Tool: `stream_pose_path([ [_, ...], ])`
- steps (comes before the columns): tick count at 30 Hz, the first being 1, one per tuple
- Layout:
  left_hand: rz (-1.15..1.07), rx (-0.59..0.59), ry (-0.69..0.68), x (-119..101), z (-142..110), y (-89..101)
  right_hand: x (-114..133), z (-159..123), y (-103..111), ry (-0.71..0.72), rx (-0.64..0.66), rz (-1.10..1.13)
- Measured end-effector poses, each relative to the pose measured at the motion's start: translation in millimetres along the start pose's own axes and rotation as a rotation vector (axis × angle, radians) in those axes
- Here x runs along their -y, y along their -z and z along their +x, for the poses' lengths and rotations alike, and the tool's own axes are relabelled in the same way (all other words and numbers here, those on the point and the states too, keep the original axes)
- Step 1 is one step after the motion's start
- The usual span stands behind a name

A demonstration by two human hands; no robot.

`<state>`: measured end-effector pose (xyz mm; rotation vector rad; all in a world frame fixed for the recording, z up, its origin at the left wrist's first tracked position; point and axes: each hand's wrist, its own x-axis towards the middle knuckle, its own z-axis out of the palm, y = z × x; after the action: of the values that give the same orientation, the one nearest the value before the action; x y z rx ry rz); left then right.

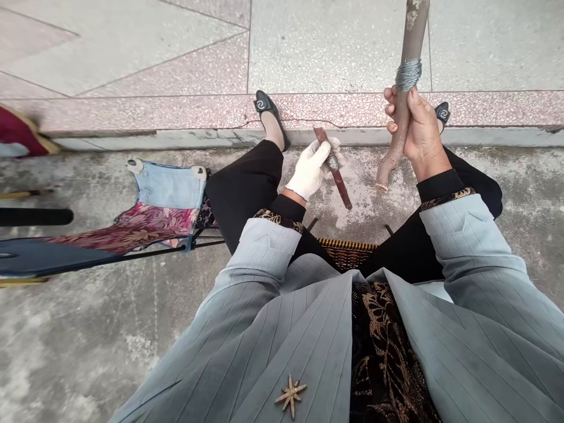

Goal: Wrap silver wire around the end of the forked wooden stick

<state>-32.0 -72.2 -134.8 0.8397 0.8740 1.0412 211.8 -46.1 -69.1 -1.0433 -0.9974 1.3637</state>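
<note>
While the gloved left hand (308, 170) clamps its fingers on the short stick (341, 189) above the concrete floor (110, 329), the fingers of the right hand (422, 128) grip the branch (401, 117) just below its wire winding (408, 74). Step judged: steadying both pieces; next move appears to call for firm hold on each.

This looks like the porch or yard edge of a home, with 2 floor levels. Terrazzo flooring (335, 47) in grey and pink panels ends at a low, cracked step edge (198, 138) above bare, stained concrete paving (97, 329). Domestic seating stands on the concrete: a woven wicker seat (348, 254) and what looks like a folding lounger (152, 220) in floral and blue cloth.
</note>
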Motion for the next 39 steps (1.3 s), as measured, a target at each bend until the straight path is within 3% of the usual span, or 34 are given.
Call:
stream_pose_path([
  [3,-0.042,0.016,0.018,-1,-2,2.5,-7,5,8,-0.028,0.081,0.013],
  [8,-0.136,0.097,0.046,-7,-8,2.4,-19,8,7,-0.055,-0.044,0.038],
  [14,-0.143,0.172,0.154,-8,-15,-1.9,-18,4,-5,-0.030,-0.020,0.113],
  [20,-0.177,0.103,0.156,-9,-18,-2.7,-39,9,-2,-0.411,-0.198,0.089],
  [26,-0.198,-0.025,0.063,-10,-14,-3.7,-45,7,-1,-0.508,-0.239,0.057],
  [33,-0.277,-0.166,0.061,-12,-1,0.3,-35,8,4,-0.425,-0.246,0.082],
  [39,-0.251,-0.189,-0.022,-13,5,7.8,2,-7,0,-0.019,-0.004,0.051],
])
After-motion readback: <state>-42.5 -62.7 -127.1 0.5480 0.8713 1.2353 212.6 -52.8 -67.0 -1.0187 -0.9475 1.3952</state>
